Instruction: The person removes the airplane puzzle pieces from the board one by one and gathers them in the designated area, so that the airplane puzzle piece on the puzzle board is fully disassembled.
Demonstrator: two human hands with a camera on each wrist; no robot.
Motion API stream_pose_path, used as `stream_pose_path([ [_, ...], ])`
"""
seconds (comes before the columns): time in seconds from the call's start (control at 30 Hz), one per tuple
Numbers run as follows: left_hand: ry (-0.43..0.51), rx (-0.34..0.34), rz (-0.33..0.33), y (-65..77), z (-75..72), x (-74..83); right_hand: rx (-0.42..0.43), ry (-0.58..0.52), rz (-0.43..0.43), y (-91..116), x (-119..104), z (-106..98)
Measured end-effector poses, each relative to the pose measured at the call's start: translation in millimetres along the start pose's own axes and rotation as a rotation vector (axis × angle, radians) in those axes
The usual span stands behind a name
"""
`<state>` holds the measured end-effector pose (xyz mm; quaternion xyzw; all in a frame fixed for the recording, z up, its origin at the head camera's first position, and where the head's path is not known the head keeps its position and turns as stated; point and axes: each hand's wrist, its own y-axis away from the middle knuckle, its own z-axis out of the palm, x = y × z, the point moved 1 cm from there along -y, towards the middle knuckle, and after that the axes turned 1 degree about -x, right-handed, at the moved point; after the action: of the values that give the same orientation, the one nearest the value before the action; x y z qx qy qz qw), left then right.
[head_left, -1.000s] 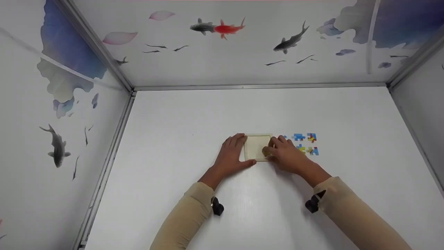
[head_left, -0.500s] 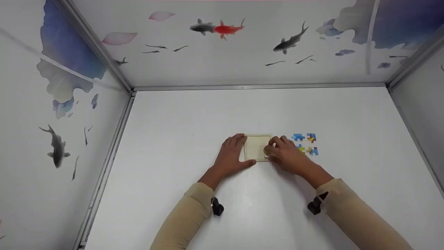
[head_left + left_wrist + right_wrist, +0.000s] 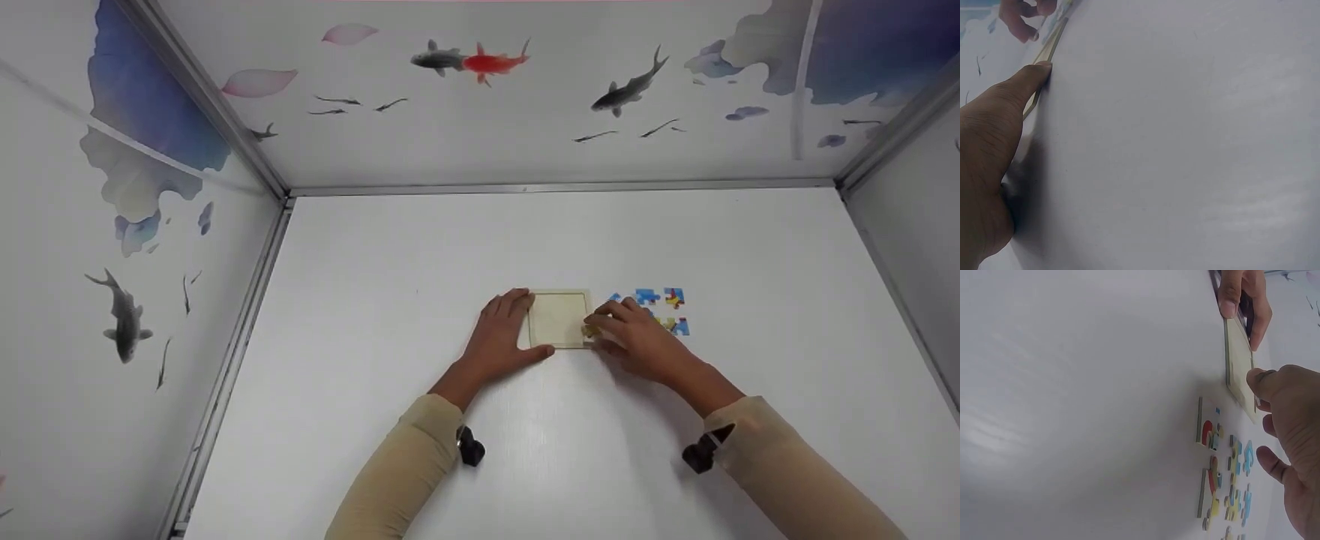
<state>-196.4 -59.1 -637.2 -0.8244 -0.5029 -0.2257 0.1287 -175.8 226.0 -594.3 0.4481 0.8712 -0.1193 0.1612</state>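
In the head view, my left hand (image 3: 496, 335) holds a small shallow wooden puzzle tray (image 3: 556, 321) at its left side. Its fingers lie at the back left corner and its thumb at the front edge. The tray's visible floor is bare. At the tray's right edge, my right hand (image 3: 637, 337) pinches a yellowish jigsaw piece (image 3: 591, 331), mostly covered by the fingers. The right wrist view shows the right thumb (image 3: 1264, 382) close to the tray (image 3: 1239, 360). Several jigsaw pieces (image 3: 1211, 492) lie beside and below that hand.
Loose blue, yellow and red jigsaw pieces (image 3: 673, 298) lie in rows right of the tray; the right hand covers some. The white table (image 3: 420, 240) meets printed walls (image 3: 525, 135) at the back and sides. A black wrist camera (image 3: 471, 448) sits by each sleeve.
My right hand has moved right with the jigsaw piece, from over the tray's front right corner to its right edge. The left hand and tray have stayed put.
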Motion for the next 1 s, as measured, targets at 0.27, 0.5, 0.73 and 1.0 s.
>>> stream_pose_path([
  [0.27,0.003,0.008,-0.002,1.0,-0.1,1.3,0.033,-0.066,0.073,20.9,11.6,-10.6],
  [0.5,0.040,0.011,0.001,3.5,-0.5,1.0,0.040,-0.094,0.160,37.2,23.3,-19.2],
  [0.73,0.050,0.015,0.011,3.7,-0.4,0.3,0.074,-0.082,0.143,54.0,34.0,-25.1],
  [1.0,0.043,0.017,0.021,2.9,0.7,0.1,0.128,-0.029,0.089,78.4,49.6,-31.2],
])
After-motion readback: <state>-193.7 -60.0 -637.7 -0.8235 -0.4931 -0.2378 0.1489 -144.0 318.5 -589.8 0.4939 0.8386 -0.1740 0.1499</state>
